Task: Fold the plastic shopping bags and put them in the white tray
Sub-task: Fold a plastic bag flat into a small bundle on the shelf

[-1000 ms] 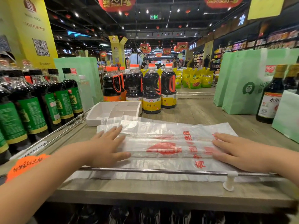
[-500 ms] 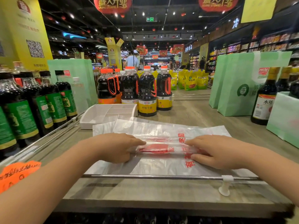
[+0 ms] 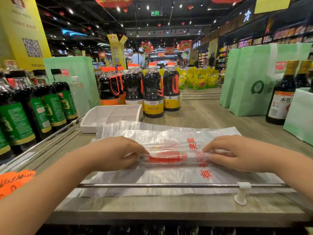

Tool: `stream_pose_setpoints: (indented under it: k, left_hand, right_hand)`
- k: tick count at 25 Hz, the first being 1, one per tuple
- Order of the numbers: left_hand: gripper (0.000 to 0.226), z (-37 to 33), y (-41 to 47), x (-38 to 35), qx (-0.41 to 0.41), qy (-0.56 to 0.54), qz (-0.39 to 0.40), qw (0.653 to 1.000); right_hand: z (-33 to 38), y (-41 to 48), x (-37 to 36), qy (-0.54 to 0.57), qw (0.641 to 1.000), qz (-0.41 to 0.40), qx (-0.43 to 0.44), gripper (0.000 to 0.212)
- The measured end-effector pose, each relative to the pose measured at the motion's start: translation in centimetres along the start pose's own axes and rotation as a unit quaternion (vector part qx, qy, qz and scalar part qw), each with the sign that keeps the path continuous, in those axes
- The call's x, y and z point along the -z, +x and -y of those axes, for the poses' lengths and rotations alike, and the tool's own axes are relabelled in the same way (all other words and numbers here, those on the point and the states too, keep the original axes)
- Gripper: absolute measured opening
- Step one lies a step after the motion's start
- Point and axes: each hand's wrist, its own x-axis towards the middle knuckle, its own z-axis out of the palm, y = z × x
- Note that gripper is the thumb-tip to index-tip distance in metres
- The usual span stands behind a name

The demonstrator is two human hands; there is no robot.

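Pinching a long folded bag (image 3: 174, 156) at both ends: the left hand (image 3: 115, 152) has its fingers curled over one end with the thumb tucked under, and the right hand (image 3: 235, 153) does the same on the other end. So both are clamped on the plastic.

On the near side of the grip, a metal rail (image 3: 152, 185) runs across the wooden shelf (image 3: 203, 116), with a white rail clip (image 3: 241, 195) near the right wrist. Right under the grip lies a pile of flat bags (image 3: 169, 177), red print up, spreading out past both hands.

Beyond the left hand, at the pile's far left corner, sits the white tray (image 3: 91, 121). Behind that are dark sauce bottles (image 3: 153, 92) with orange caps. Green paper bags (image 3: 250, 78) stand well off beyond the right hand.
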Motion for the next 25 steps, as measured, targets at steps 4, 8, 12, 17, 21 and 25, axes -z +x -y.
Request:
stream_pose_setpoints:
  k: [4,8,12,17,21,25]
  left_hand:
    - [0.044,0.4,0.9,-1.5,0.017,0.009,0.018,1.000]
    - [0.043,1.2,0.4,-2.1,0.025,-0.008,0.028,0.999]
    - [0.033,1.3,0.2,-1.4,0.034,-0.061,0.005,0.998]
    - [0.018,2.9,0.8,0.4,0.079,-0.122,-0.065,0.987]
    - [0.033,3.4,2.4,0.1,0.120,-0.079,-0.062,0.988]
    - [0.047,4.0,3.1,-1.3,0.131,-0.030,-0.046,0.990]
  right_hand:
    - [0.2,0.5,-0.3,-0.069,0.998,0.001,0.008,0.046]
    - [-0.3,-0.1,-0.6,-0.089,0.996,0.016,0.004,0.047]
    - [-0.5,0.3,-0.4,-0.106,0.994,-0.009,0.014,0.035]
    - [-1.6,1.8,1.2,-0.045,0.998,-0.038,-0.015,0.030]
    - [-1.7,3.0,1.5,-0.056,0.997,-0.028,-0.046,0.044]
    - [-2.4,3.6,0.1,-0.132,0.989,-0.040,-0.044,0.055]
